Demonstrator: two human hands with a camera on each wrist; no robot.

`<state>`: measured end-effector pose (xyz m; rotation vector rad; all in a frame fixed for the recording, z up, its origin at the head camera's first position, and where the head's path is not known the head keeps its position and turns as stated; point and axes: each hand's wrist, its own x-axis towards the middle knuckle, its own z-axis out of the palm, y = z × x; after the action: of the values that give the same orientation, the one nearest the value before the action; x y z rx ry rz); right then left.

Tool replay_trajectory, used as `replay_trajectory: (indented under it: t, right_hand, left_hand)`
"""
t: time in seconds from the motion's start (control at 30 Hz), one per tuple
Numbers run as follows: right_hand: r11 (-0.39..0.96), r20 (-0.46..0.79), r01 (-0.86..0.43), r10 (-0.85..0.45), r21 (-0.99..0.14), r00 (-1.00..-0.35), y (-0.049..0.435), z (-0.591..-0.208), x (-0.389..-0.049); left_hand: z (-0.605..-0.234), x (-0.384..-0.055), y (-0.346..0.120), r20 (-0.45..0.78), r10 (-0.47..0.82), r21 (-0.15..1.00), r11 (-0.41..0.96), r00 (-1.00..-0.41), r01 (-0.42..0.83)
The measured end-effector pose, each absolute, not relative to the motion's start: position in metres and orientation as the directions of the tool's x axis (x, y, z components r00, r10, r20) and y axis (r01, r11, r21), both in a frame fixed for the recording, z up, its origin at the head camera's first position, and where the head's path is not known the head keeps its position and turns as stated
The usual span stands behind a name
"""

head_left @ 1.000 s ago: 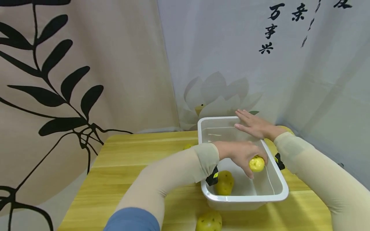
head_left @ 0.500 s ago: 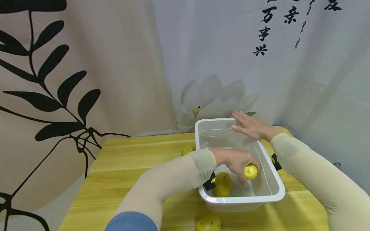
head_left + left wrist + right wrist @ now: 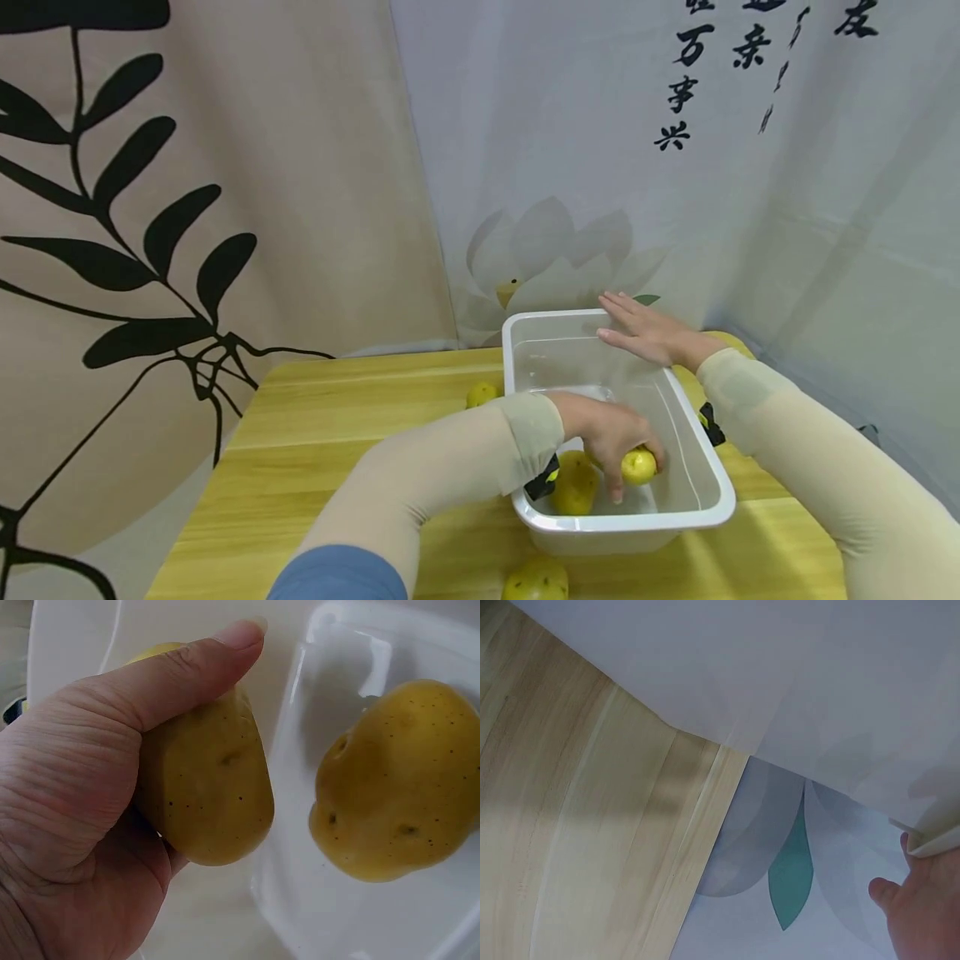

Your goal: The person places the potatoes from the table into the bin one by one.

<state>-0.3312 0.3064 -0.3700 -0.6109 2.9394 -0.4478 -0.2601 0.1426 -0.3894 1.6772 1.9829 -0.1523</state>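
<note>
Inside a white plastic bin [image 3: 618, 523], my left hand [image 3: 606, 433] grips a yellow potato [image 3: 217, 787], thumb across the top and fingers round its far side. Its rounded end shows past the fingers in the head view. Close beside it, on the bin floor, lies a second, knobbly potato [image 3: 405, 780] with dark specks. My right hand [image 3: 648, 333] rests at the far right corner of the bin, fingers straight and spread over the rim. In the right wrist view, part of that right hand [image 3: 926, 907] shows against the bin's edge.
A third potato [image 3: 482, 394] sits on the wooden table [image 3: 360, 433] left of the bin. Another potato [image 3: 536, 581] lies in front of it, cut by the lower frame edge. A printed cloth curtain [image 3: 540, 167] hangs behind the table's back edge.
My left hand has moved left and toward the near side of the bin with the potato, closer to the one lying there. My right hand stays at the rim; the head view shifted slightly.
</note>
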Motion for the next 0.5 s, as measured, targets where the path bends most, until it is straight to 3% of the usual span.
replay_trajectory:
  t: [0.5]
  right_hand:
    - [0.881, -0.046, -0.359, -0.390, -0.309, -0.919, 0.3051, -0.3723, -0.3323]
  left_hand:
    - [-0.3931, -0.2525, 0.1454, -0.487, 0.871, 0.296, 0.227, -0.057, 0.928]
